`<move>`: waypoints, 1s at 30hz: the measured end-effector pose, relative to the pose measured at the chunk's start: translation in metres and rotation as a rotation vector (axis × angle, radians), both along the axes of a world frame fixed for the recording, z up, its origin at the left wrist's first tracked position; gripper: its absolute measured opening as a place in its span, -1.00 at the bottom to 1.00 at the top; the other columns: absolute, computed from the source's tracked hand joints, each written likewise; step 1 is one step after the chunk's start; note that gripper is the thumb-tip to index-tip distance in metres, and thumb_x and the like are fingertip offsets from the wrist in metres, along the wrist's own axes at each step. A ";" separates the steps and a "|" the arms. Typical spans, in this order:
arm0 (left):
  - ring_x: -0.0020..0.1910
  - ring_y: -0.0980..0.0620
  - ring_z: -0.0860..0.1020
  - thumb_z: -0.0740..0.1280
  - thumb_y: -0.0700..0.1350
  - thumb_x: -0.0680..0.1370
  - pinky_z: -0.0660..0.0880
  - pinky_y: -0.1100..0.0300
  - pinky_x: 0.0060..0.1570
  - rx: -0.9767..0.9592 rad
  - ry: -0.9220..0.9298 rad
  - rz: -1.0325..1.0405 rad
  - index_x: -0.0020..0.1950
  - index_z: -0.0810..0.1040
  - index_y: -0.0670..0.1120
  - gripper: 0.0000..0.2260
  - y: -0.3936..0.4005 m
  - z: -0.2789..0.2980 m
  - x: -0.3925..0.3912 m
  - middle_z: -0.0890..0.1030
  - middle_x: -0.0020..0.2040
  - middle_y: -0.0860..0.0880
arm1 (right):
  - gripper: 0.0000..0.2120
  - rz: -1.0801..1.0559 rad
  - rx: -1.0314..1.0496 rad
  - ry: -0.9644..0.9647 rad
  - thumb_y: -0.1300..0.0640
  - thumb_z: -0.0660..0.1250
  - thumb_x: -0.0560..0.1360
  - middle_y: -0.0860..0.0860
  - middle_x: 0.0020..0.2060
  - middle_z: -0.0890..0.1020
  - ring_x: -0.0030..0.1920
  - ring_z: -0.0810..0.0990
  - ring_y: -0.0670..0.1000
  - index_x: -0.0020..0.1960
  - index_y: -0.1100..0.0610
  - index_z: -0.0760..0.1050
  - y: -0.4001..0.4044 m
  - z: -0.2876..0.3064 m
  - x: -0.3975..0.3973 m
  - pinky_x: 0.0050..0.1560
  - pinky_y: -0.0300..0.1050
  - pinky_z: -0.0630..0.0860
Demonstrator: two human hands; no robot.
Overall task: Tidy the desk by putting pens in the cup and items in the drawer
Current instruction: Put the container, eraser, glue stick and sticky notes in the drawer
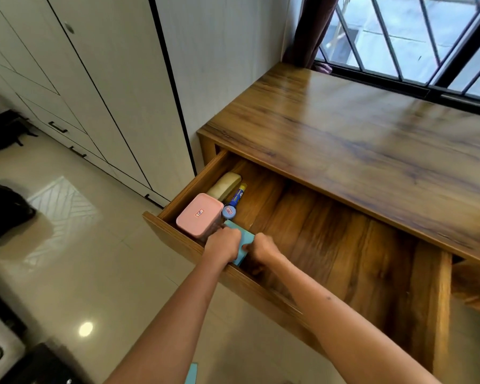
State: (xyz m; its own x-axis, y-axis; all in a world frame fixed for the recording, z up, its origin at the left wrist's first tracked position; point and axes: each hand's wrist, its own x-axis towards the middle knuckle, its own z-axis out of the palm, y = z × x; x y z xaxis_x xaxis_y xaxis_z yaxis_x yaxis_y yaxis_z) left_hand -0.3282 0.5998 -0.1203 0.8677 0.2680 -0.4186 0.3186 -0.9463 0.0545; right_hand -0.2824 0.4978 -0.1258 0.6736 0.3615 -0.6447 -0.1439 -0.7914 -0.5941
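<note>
Both hands were down at the front-left corner of the open wooden drawer [330, 245], lower centre of the frame. The left hand [224, 243] and right hand [262, 246] were each closed on a flat light-blue rectangular item [246, 236], prob. a notebook or pad; it stood on edge between them, just inside the drawer's front panel. Can't tell whether its lower edge touched the drawer floor.

Just up-left of it sat a pink rounded plastic box [200, 214] w/ a small label, then a blue round-capped tube [231, 207] lying toward the back, and a cream oblong thing [224, 184] behind the box, maybe a stapler. The glossy wood-grain desk [372, 134] at upper right showed bare; no pens or cup were in view.

Risks, as I judged them:
- The blue item was tight vs. the pink box and tube cap. Pushing it flat could nudge the tube or tip the box.
- Left standing on edge, it might catch the desk's underside on closing, or flop.
- Knuckles were close to the front panel; a pinch was possible if the drawer slid.
- A 2nd blue sliver at bottom centre was too cropped to ID.
</note>
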 end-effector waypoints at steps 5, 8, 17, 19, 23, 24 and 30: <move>0.22 -0.12 0.52 0.33 -0.10 0.55 0.48 0.02 0.13 -0.070 -0.102 -0.021 0.30 0.47 -0.16 -0.66 -0.002 0.005 -0.002 0.54 0.23 -0.16 | -0.77 0.124 -0.070 -0.204 0.09 0.27 0.55 0.18 0.01 0.60 -0.06 0.63 0.18 0.09 0.24 0.48 -0.005 0.003 -0.010 -0.16 0.07 0.64; 0.14 -0.07 0.56 0.30 -0.06 0.57 0.50 0.05 0.12 -0.353 -0.128 0.024 0.28 0.52 -0.11 -0.70 0.003 0.010 -0.003 0.59 0.18 -0.12 | -0.78 0.058 -0.070 -0.221 0.11 0.29 0.53 0.21 -0.04 0.63 -0.11 0.66 0.23 0.02 0.28 0.52 -0.008 0.006 -0.003 -0.21 0.08 0.64; 0.06 0.03 0.58 0.49 0.10 0.37 0.54 0.11 0.12 -0.615 0.332 -0.300 0.11 0.66 -0.08 -0.61 -0.003 0.049 -0.011 0.66 0.06 -0.02 | -0.85 0.140 -0.185 0.166 0.38 0.29 0.47 0.20 -0.21 0.70 -0.17 0.72 0.15 -0.03 0.38 0.60 -0.046 0.058 0.013 -0.13 0.02 0.65; 0.03 0.03 0.59 0.51 -0.02 0.39 0.55 0.12 0.08 -0.586 0.326 -0.379 0.08 0.65 -0.12 -0.68 -0.010 0.055 -0.010 0.66 0.03 -0.03 | -0.84 0.233 -0.224 0.282 0.39 0.31 0.47 0.20 -0.08 0.70 -0.13 0.72 0.13 0.02 0.31 0.60 -0.053 0.068 0.012 -0.08 0.04 0.65; -0.03 0.01 0.62 0.55 -0.15 0.34 0.58 0.12 0.01 -0.519 0.273 -0.489 0.05 0.66 -0.11 -0.70 -0.024 0.065 -0.010 0.68 0.00 -0.04 | -0.71 0.317 -0.219 0.384 0.39 0.41 0.41 0.24 0.08 0.64 -0.02 0.68 0.17 0.13 0.24 0.57 -0.063 0.080 0.000 0.07 0.16 0.60; -0.03 0.01 0.63 0.55 -0.17 0.34 0.58 0.13 0.01 -0.517 0.265 -0.495 0.07 0.65 -0.12 -0.68 -0.025 0.065 -0.011 0.68 0.01 -0.04 | -0.62 0.334 -0.229 0.390 0.35 0.46 0.39 0.24 0.11 0.63 0.02 0.66 0.18 0.19 0.23 0.54 -0.063 0.078 -0.003 0.11 0.17 0.58; 0.03 0.02 0.53 0.58 -0.16 0.29 0.55 0.15 -0.04 -0.449 0.032 -0.466 0.05 0.49 0.02 -0.58 -0.027 0.064 -0.010 0.53 0.02 0.03 | -0.24 0.375 -0.334 0.005 0.09 0.63 0.19 0.04 0.19 0.54 0.17 0.55 0.10 0.32 0.03 0.42 -0.063 0.073 -0.020 0.09 0.01 0.59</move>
